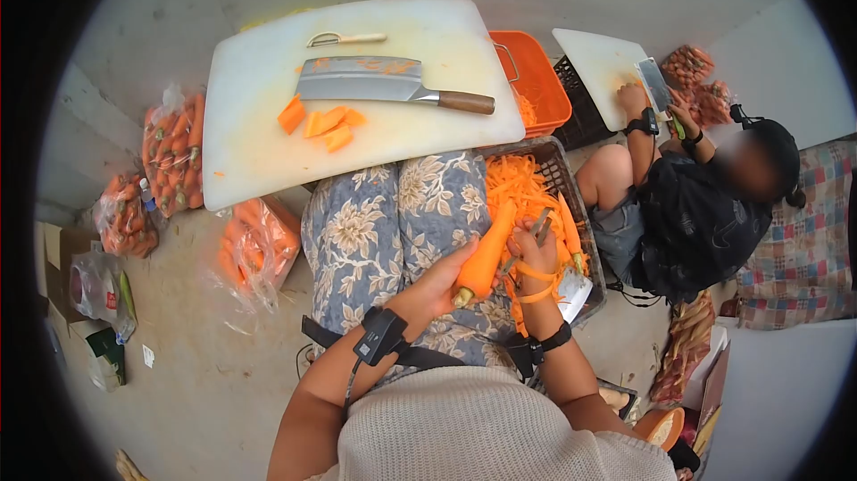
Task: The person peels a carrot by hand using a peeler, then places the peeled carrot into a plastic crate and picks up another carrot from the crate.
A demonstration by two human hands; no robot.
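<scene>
So the carrot is held out past the knees, right over the crate of peels, tip pointing away. Makes sense, the shavings just drop in there instead of on the lap. Left hand has the fat end, fingers wrapped snug round it. Right hand is closed on a peeler laid against the carrot's side, with a couple of peel ribbons looped over the wrist. Board sits just beyond the knees, cleaver lying flat on it next to a few cut chunks, all within easy reach. Bags of carrots on the left, a co-worker chopping on the right.
</scene>
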